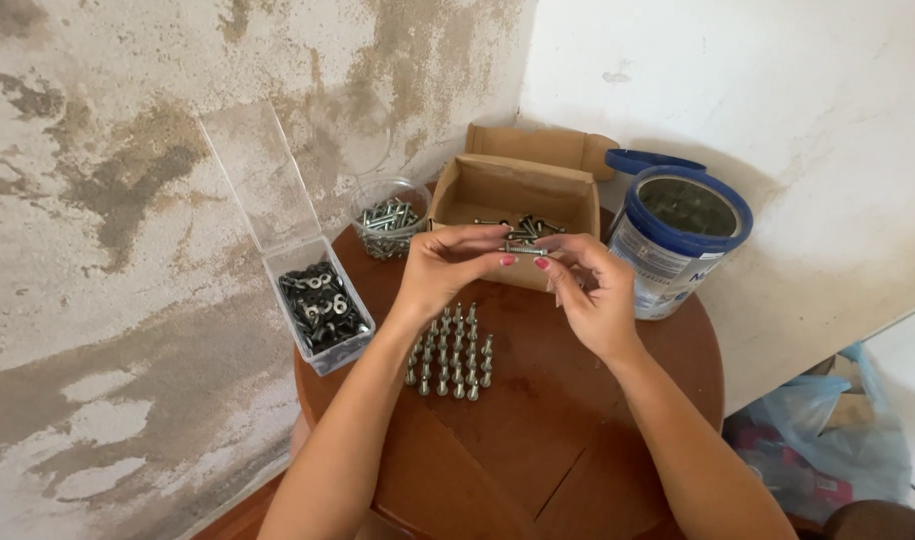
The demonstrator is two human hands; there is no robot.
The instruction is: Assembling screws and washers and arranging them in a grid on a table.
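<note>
1. Left hand [448, 265] and right hand [590, 290] pinch one small silver bolt [526, 250] between them, held level at frame centre, above the round desk [578, 400].
2. Just behind: a cardboard box [513, 195] of bolts.
3. Below: upright bolts in rows [453, 355].

Both bare forearms reach up from the lower edge of the view and converge toward the middle. The left hand [443, 268] is raised with its wrist bent, fingers curled inward and the thumb pointing right. The right hand [593, 290] faces it, palm turned left, fingers bent. The 2 thumbs, each with a red-painted nail, nearly meet, the fingertips of both hands pinched close together.
</note>
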